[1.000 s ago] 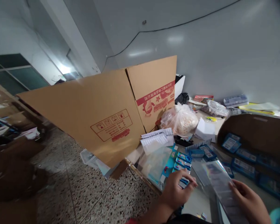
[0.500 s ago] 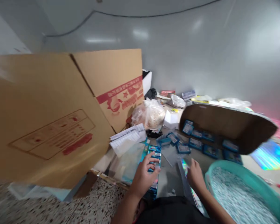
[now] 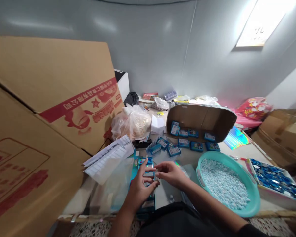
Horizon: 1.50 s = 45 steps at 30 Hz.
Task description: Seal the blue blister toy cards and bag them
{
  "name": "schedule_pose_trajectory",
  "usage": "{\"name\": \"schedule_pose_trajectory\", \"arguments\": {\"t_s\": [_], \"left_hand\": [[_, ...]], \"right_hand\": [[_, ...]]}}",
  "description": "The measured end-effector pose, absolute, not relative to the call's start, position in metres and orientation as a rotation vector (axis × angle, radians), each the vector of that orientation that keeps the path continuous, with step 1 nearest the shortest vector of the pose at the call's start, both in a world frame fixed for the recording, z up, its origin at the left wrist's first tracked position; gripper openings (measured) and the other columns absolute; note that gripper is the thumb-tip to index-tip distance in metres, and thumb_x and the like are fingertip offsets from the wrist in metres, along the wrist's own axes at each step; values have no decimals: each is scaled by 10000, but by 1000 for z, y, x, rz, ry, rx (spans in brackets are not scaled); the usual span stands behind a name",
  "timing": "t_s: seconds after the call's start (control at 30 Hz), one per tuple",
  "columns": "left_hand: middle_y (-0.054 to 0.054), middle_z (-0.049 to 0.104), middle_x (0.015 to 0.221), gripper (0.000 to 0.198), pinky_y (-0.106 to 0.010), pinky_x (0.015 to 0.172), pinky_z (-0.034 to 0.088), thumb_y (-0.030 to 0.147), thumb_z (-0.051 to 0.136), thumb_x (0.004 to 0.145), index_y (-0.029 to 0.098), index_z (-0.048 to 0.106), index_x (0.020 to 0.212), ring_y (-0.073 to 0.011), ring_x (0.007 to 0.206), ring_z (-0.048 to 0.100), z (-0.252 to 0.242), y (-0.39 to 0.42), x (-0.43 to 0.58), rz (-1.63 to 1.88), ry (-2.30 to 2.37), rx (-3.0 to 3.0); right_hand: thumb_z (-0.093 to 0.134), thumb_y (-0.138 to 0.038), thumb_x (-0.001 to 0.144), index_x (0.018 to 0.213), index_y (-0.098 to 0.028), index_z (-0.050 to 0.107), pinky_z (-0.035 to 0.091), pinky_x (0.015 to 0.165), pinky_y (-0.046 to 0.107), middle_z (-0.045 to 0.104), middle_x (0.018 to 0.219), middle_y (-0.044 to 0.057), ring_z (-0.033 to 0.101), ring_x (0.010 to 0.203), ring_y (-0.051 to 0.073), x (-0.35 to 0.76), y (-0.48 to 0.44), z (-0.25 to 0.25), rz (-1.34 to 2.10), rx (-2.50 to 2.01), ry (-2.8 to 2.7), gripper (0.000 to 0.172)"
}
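My left hand (image 3: pixel 141 184) is over a column of blue printed packages (image 3: pixel 148 161) at the table's front, its fingers apart and curved. My right hand (image 3: pixel 171 174) meets it from the right, thumb and fingers pinched together near the left fingertips. Whatever lies in that pinch is too small to make out. A clear plastic sheet (image 3: pixel 108 191) spreads to the left of the packages. Several small blue boxes (image 3: pixel 174 150) lie beyond my hands, some by an upright brown cardboard tray (image 3: pixel 207 120).
A turquoise basin (image 3: pixel 254 197) of small pale blue-white pieces stands right, beside a box of blue round items (image 3: pixel 273 176). A large carton (image 3: pixel 51 72) walls the left. Behind are white papers (image 3: pixel 108 154), a plastic bag (image 3: pixel 133 121) and a shiny rainbow sheet (image 3: pixel 236 138).
My right hand has moved left from beside the shiny strip to my left hand's fingertips. My left hand stays over the blue packages. The view has swung right, showing the box of blue items.
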<state>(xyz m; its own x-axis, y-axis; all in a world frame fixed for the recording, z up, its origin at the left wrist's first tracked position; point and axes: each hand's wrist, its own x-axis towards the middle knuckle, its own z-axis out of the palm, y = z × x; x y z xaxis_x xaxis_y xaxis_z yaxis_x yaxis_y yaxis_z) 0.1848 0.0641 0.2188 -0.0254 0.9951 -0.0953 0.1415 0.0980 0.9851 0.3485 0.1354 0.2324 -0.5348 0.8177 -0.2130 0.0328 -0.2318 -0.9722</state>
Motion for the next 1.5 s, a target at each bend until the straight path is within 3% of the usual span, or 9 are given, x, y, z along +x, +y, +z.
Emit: {"name": "schedule_pose_trajectory", "arguments": {"t_s": [0.1, 0.2, 0.3, 0.43, 0.53, 0.67, 0.83, 1.23, 1.5], "left_hand": [[-103, 614, 1217, 744, -327, 708, 569, 437, 722, 773, 225, 393, 1406, -124, 721, 655, 216, 78, 177, 1083, 1379, 1089], [-88, 694, 983, 547, -313, 646, 549, 533, 730, 738, 135, 640, 1102, -157, 692, 650, 214, 92, 162, 1011, 1349, 995], [-48, 691, 783, 481, -297, 630, 533, 566, 742, 708, 131, 696, 907, -161, 672, 627, 214, 99, 143, 963, 1302, 981], [-10, 664, 718, 490, -283, 670, 519, 557, 717, 742, 141, 686, 999, -135, 645, 604, 216, 107, 121, 941, 1240, 946], [-31, 696, 799, 536, -283, 696, 521, 542, 725, 731, 135, 666, 1075, -137, 682, 625, 215, 118, 111, 914, 1190, 902], [-66, 735, 865, 551, -297, 718, 531, 490, 752, 683, 128, 656, 1088, -159, 713, 670, 208, 140, 102, 824, 1184, 897], [-54, 733, 754, 583, -298, 709, 527, 347, 826, 569, 126, 644, 1077, -196, 728, 696, 192, 165, 96, 756, 1256, 1019], [-83, 739, 845, 416, -355, 801, 551, 311, 713, 674, 140, 675, 1052, -233, 849, 709, 182, 173, 93, 741, 1366, 1239], [-76, 745, 1000, 303, -355, 867, 530, 341, 618, 769, 188, 730, 1006, -227, 937, 684, 213, 121, 119, 695, 1294, 1324]], "right_hand": [[831, -513, 611, 859, -152, 738, 498, 703, 321, 748, 798, 49, 664, 729, 198, 339, 138, 229, 1759, -1104, -1345, 448], [834, -515, 619, 836, -157, 738, 499, 738, 326, 747, 790, 47, 664, 734, 197, 328, 138, 225, 1704, -1156, -1212, 430], [849, -499, 617, 811, -168, 733, 492, 753, 322, 737, 781, 39, 656, 733, 189, 317, 137, 223, 1635, -1207, -1111, 400], [866, -482, 609, 796, -161, 724, 486, 738, 311, 721, 751, 34, 633, 700, 169, 301, 137, 221, 1597, -1213, -975, 398], [884, -473, 572, 769, -160, 717, 485, 726, 307, 708, 719, 26, 617, 677, 159, 291, 140, 216, 1525, -1240, -863, 406], [896, -495, 493, 715, -153, 704, 482, 692, 309, 686, 664, 27, 600, 635, 158, 281, 148, 202, 1433, -1301, -754, 450], [877, -489, 507, 711, -154, 704, 481, 699, 311, 683, 664, 30, 604, 646, 161, 274, 156, 188, 1349, -1335, -700, 429], [876, -470, 511, 695, -145, 705, 465, 665, 299, 681, 635, 30, 599, 622, 159, 275, 157, 179, 1325, -1344, -716, 410], [883, -457, 542, 694, -164, 701, 467, 675, 280, 675, 649, 8, 595, 634, 143, 302, 121, 199, 1395, -1308, -763, 378]]}}
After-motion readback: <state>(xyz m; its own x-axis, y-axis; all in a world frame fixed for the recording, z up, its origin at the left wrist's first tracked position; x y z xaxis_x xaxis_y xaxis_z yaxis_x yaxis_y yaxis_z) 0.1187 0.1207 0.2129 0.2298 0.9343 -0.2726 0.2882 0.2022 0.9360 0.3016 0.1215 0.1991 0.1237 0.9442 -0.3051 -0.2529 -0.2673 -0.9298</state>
